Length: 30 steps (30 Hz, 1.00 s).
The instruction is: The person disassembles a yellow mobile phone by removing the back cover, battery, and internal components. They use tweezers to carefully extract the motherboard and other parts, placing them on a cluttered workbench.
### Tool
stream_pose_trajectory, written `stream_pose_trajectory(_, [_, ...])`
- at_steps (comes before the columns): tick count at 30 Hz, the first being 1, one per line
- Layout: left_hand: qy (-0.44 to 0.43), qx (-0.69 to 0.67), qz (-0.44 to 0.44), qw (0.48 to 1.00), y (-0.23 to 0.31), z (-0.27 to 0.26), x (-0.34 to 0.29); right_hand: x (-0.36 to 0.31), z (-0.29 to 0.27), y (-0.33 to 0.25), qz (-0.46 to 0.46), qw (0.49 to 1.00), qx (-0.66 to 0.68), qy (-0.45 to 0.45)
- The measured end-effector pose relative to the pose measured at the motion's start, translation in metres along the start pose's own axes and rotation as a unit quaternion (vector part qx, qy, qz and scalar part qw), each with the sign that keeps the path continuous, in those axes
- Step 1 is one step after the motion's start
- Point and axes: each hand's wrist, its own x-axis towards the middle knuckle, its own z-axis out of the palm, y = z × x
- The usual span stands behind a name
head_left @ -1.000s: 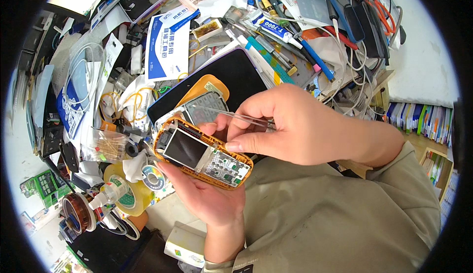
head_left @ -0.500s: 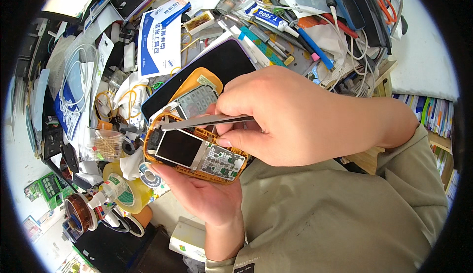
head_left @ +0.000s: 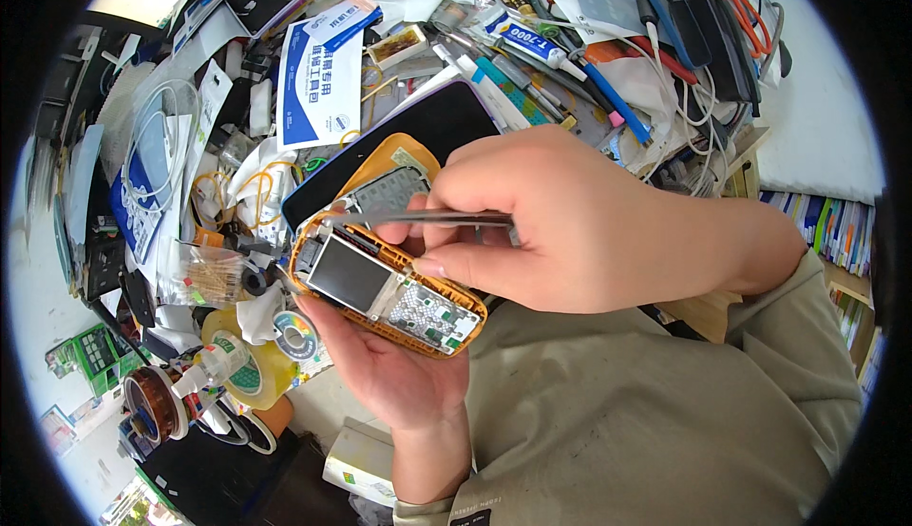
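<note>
Cradling opened orange phone (head_left: 388, 293) in left hand (head_left: 404, 388), off-centre toward 8 o'clock; pinching metal tweezers (head_left: 389, 216) in right hand (head_left: 551, 227), tips near phone's 11 o'clock edge. Risk: scratched display (head_left: 353, 274) from tweezer slip.

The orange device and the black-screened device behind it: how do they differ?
The orange device is smaller than the black-screened device. The orange one is open, circuit board showing; the black one shows no innards. The orange one rests in the left hand; the black one lies behind. Both have dark screens.
</note>
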Motion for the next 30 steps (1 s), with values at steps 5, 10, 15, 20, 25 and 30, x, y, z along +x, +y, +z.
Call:
stream_pose_trajectory(5, [-0.022, -0.010, 0.000, 1.000, 0.002, 0.001, 0.003, -0.012, -0.001, -0.004, 0.107, 0.980, 0.157, -0.050])
stream_pose_trajectory(10, [0.020, -0.012, 0.008, 1.000, 0.002, 0.001, 0.006, -0.027, 0.006, -0.004, 0.158, 0.950, 0.244, -0.114])
stream_pose_trajectory(15, [0.025, 0.129, 0.040, 0.990, 0.000, 0.012, -0.002, -0.034, 0.024, 0.007, 0.089, 0.961, 0.262, 0.013])
stream_pose_trajectory(20, [0.035, 0.347, 0.078, 0.934, -0.012, 0.029, -0.013, -0.033, 0.034, 0.011, -0.070, 0.987, 0.074, 0.128])
stream_pose_trajectory(25, [0.030, 0.260, -0.008, 0.965, -0.006, 0.029, -0.006, -0.028, 0.036, 0.002, -0.150, 0.970, -0.046, 0.185])
stream_pose_trajectory(30, [0.009, 0.208, -0.059, 0.976, 0.006, 0.020, -0.002, -0.022, 0.016, 0.008, -0.147, 0.976, 0.057, 0.151])
